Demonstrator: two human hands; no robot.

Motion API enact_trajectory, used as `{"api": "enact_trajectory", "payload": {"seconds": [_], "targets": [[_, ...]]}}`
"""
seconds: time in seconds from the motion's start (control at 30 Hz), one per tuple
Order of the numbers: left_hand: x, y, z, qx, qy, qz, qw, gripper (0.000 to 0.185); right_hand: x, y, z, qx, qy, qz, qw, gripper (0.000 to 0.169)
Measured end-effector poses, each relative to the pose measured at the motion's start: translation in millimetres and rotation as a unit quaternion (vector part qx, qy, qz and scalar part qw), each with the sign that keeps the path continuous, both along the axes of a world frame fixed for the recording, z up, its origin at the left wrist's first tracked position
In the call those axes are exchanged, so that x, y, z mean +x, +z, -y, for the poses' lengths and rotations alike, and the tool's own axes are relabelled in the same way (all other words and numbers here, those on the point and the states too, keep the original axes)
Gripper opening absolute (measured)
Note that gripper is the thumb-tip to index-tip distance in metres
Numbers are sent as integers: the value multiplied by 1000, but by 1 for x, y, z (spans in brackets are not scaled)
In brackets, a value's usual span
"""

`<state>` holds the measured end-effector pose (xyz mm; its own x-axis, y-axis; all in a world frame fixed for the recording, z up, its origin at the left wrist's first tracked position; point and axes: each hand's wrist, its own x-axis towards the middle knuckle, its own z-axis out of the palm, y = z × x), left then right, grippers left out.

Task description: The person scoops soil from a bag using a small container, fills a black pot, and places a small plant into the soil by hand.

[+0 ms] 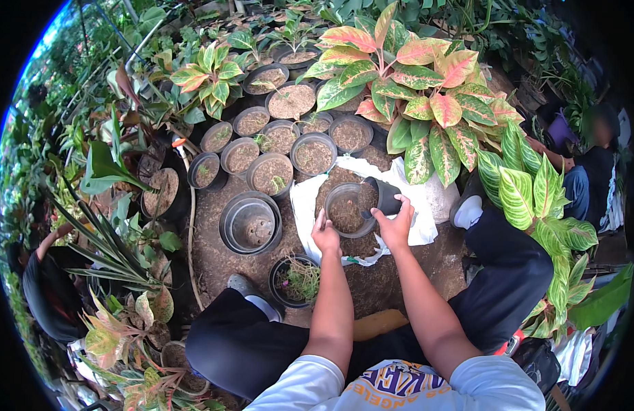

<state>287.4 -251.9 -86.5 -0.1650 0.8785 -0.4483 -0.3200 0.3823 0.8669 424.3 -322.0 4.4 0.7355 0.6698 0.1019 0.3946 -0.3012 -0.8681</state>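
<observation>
A black plastic nursery pot [350, 234] with brown potting soil [346, 211] in it stands on a torn white sack [309, 198]. My left hand [326, 235] holds that pot by its near left rim. My right hand [396, 221] grips a smaller black pot [388, 196], tilted on its side with its mouth facing left over the larger one. Soil shows at the tilted pot's mouth. Loose soil lies on the sack around the larger pot.
Several soil-filled pots [269, 172] with small cuttings stand beyond the sack. Nested pots [250, 224] sit to the left, above a pot of trailing plants [299, 282]. A red-green aglaonema [417, 77] spreads at right. Other people [589, 169] [49, 293] are at both sides.
</observation>
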Motion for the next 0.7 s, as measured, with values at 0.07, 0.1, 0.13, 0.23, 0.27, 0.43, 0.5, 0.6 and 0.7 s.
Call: {"api": "enact_trajectory", "payload": {"seconds": [0.07, 0.1, 0.13, 0.23, 0.27, 0.43, 0.5, 0.6, 0.7], "targets": [[3, 0, -1, 10, -2, 2, 1000, 44, 2, -2, 0, -13, 4, 22, 1000, 74], [4, 0, -1, 13, -3, 1, 1000, 45, 1, -1, 0, -9, 8, 29, 1000, 74], [5, -1, 0, 13, 0, 3, 1000, 45, 0, 0, 0, -4, 11, 36, 999, 74], [3, -2, 1, 17, 1, -1, 1000, 45, -4, 7, -1, 18, 31, 0, 999, 74], [2, -3, 1, 20, -1, -4, 1000, 45, -5, 10, -2, 27, 38, -21, 999, 73], [1, -6, 3, 31, -5, 8, 999, 46, -5, 3, -1, 24, 80, 86, 993, 74], [2, -6, 3, 42, 2, 13, 999, 46, -6, 4, -1, 20, 88, 95, 991, 75], [3, -3, 5, 40, -7, 13, 999, 46, -9, 4, 0, 20, 93, 77, 992, 74], [6, 0, 4, 27, 1, 16, 999, 46, -10, 4, 2, 16, 101, 98, 990, 73]]}}
